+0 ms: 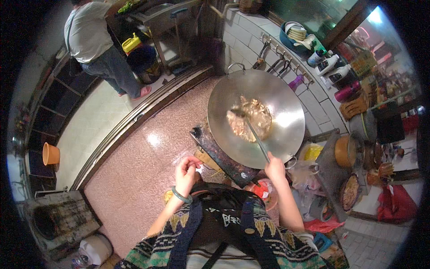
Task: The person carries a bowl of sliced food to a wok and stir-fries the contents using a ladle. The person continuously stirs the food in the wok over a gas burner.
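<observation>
My right hand [275,167] is closed around the handle of a long metal spatula [258,138]. The spatula's dark head rests among pieces of food in bubbling liquid [260,121], at the bottom of a large metal wok [285,144]. This wok has two loop handles and sits on a dark, sooty stove [231,168]. To the left of the stove, near its edge, my left hand [186,169] is raised with curled fingers; whether its fingertips meet is unclear. It holds nothing that I can see, and a bangle circles that wrist.
Utensils [284,64] hang on the tiled wall behind the wok. On the ledge stand a basin of bowls [292,43] and bottles [327,64]. A raised threshold [144,114] crosses the left side, with another person [90,33] beyond it. A red bucket [268,198] is near my right forearm.
</observation>
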A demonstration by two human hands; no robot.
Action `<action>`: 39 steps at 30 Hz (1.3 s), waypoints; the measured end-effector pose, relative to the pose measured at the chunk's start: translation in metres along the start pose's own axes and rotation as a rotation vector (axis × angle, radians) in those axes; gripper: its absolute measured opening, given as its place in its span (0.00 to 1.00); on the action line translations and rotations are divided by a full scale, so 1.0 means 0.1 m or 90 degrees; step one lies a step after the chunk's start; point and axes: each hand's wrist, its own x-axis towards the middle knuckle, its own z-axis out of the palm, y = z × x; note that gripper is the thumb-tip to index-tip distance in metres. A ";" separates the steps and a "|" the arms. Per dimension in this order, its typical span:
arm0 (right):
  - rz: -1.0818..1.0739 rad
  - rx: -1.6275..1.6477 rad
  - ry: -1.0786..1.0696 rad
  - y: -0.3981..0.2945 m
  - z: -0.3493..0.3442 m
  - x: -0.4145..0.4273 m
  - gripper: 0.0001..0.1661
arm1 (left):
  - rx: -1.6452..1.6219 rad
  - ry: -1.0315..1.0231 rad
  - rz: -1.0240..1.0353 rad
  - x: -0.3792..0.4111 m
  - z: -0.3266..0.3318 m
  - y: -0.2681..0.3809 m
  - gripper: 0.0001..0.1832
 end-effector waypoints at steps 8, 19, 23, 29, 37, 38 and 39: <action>0.169 0.449 -0.131 0.57 0.45 -0.57 0.22 | 0.025 -0.015 -0.004 0.08 0.03 -0.02 0.09; 0.175 0.250 -0.011 0.56 0.42 -0.45 0.25 | 0.064 -0.049 0.006 0.10 0.11 0.00 0.07; 0.242 0.476 -0.146 0.53 0.30 -0.34 0.24 | 0.039 -0.035 -0.003 0.09 0.10 -0.02 0.07; 0.225 0.337 0.116 0.52 0.17 -0.23 0.22 | 0.023 -0.022 0.008 0.06 0.07 0.01 0.09; 0.165 0.478 -0.004 0.18 0.14 -0.32 0.25 | 0.110 0.004 0.078 0.04 0.04 0.01 0.08; 0.166 0.515 -0.008 0.23 0.22 -0.29 0.24 | 0.187 0.003 0.134 0.03 0.06 0.06 0.08; 0.167 0.555 -0.011 0.28 0.31 -0.27 0.23 | 0.265 0.002 0.192 0.02 0.10 0.17 0.08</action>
